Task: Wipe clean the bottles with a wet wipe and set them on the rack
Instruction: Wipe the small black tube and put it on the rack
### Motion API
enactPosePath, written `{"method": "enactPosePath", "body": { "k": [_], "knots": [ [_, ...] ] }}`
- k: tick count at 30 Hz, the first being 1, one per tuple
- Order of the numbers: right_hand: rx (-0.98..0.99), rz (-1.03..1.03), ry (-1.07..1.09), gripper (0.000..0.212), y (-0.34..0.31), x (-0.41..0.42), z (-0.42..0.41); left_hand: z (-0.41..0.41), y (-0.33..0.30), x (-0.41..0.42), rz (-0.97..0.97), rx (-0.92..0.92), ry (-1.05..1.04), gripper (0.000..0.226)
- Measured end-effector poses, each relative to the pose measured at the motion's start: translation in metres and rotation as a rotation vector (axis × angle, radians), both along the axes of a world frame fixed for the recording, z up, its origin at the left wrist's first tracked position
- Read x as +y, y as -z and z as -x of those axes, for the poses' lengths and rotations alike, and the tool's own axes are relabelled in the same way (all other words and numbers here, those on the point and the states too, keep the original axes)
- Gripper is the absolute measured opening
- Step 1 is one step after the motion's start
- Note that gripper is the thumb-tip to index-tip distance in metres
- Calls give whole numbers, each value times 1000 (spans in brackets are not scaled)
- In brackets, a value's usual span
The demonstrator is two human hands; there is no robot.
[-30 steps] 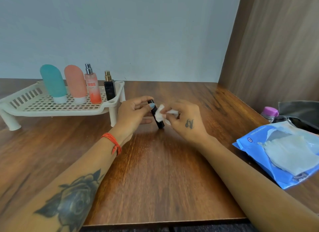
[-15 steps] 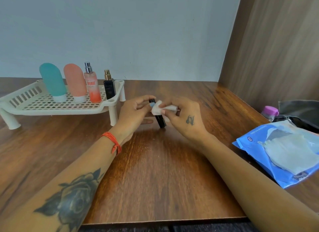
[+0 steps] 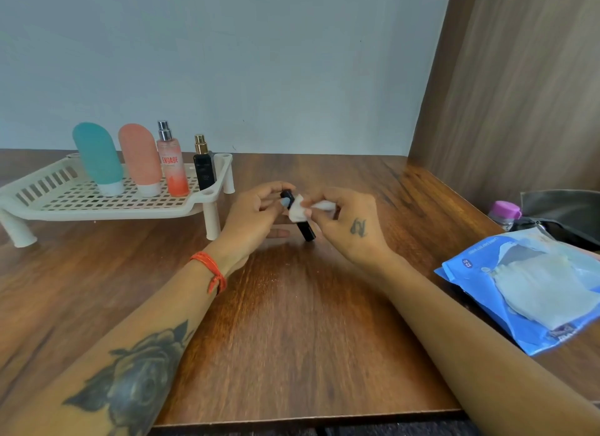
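Note:
A small black bottle (image 3: 306,230) is tilted above the wooden table at the centre, its top pinched by my left hand (image 3: 251,219). My right hand (image 3: 349,226) presses a folded white wet wipe (image 3: 297,211) against the bottle's upper part. The cream plastic rack (image 3: 35,188) stands at the left. On it stand a teal tube (image 3: 97,158), a pink tube (image 3: 140,159), a pink spray bottle (image 3: 172,164) and a black perfume bottle (image 3: 204,169), all upright in a row.
A blue pack of wet wipes (image 3: 487,299) lies open at the right edge with a sheet sticking out. Behind it are a small bottle with a purple cap (image 3: 505,210) and a dark pouch (image 3: 565,214). A wooden side panel (image 3: 519,94) closes the right side.
My right hand has slid the wipe up the black bottle toward its top. The bottle stays held at about the same place and tilt.

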State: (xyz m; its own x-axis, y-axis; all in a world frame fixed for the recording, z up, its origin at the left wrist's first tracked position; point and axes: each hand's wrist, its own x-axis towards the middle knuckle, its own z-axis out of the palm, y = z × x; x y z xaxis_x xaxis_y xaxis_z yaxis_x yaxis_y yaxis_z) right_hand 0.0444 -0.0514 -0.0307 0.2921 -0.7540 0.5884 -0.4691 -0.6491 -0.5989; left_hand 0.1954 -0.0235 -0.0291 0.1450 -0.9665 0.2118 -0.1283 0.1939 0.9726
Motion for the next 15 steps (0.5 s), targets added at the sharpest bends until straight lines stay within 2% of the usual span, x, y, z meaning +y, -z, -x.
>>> {"method": "enactPosePath", "body": {
  "k": [3,6,10,12,15],
  "knots": [
    [8,57,10,20,5,-1,-9,1,1,0,-1,-16,-4,28],
    [20,-47,18,15,6,-4,-2,1,1,0,-8,26,6,26],
    [190,-153,-41,11,6,-4,11,0,0,-1,-1,24,2,24],
    [113,-101,18,10,5,-5,9,0,0,-2,-10,9,-9,25],
    [-114,46,84,8,5,-4,-2,2,1,-2,-40,-9,12,27]
  ]
}}
